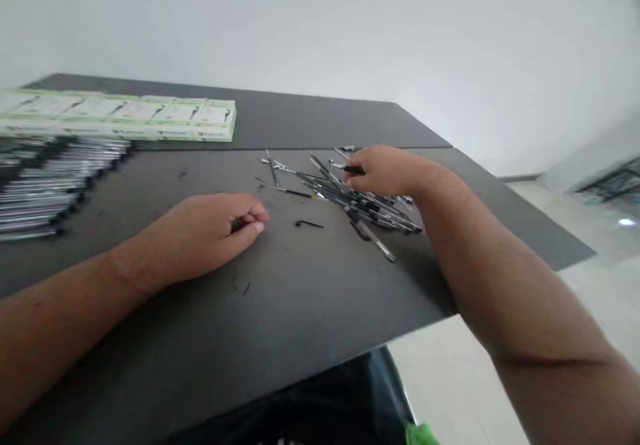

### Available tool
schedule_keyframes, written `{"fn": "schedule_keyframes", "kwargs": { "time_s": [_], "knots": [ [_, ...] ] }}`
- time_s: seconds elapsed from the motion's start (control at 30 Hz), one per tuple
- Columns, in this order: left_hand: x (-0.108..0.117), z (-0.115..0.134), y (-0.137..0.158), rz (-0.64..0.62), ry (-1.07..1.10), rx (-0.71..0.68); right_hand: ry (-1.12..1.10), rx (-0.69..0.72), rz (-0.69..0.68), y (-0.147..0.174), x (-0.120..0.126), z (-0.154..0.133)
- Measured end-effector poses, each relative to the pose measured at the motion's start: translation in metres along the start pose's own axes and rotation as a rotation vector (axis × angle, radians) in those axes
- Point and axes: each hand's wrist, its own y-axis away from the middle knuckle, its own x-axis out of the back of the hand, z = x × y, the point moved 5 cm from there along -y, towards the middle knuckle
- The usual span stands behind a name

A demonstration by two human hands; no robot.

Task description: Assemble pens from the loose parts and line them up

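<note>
My right hand [383, 170] reaches over a loose pile of pens [380, 212], its thumb and fingers pinched on a pen [354, 168] with a black grip and pale tip. Some pens in the pile have clear barrels, others are dark. My left hand [220, 232] rests on the table left of the pile, fingers curled in. Whatever may be inside that curl is hidden. Between the hands lies a small thin black piece [309, 224] with a hooked end, possibly a pen clip. Single pens [295, 192] lie along the pile's left edge.
Rows of pens [65, 178] lie side by side at the left. Behind them stands a line of white and green boxes [165, 118]. A dark grey table [300, 298] carries everything, with a seam across it. A black bag [340, 398] hangs below the front edge.
</note>
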Motion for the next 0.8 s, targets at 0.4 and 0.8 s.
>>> {"fn": "schedule_keyframes", "kwargs": {
  "time_s": [0.4, 0.8],
  "knots": [
    [-0.001, 0.006, -0.005, -0.012, -0.007, -0.016, 0.052, -0.013, -0.124, 0.000, -0.006, 0.003],
    [0.000, 0.005, -0.004, -0.007, 0.000, -0.023, 0.045, -0.036, -0.149, -0.002, -0.011, 0.005]
  ]
}}
